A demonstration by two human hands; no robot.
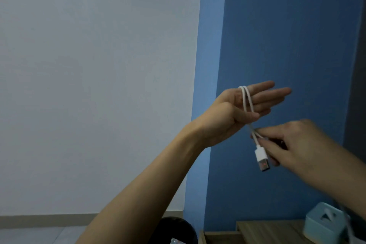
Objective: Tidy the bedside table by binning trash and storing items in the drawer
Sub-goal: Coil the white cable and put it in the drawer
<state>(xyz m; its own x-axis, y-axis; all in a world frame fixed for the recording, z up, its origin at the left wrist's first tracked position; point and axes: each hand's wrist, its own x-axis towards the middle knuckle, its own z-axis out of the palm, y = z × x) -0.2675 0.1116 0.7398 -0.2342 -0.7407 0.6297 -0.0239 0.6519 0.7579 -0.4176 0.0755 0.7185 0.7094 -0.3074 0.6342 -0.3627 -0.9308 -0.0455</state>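
Note:
A white USB cable [248,101] is looped around the flat, extended fingers of my left hand [241,109], held up in front of the blue wall. The thumb presses the loops against the palm. My right hand [287,140] pinches the cable just below, and the white USB plug [261,157] hangs down from its fingers. The loose rest of the cable trails down at the right edge [347,224]. The wooden bedside table [267,230] shows at the bottom right, far below both hands.
A pale teal tissue box [324,222] stands on the table's right side. A black bin [176,230] sits on the floor left of the table, something shiny inside it. White wall fills the left, blue wall the right.

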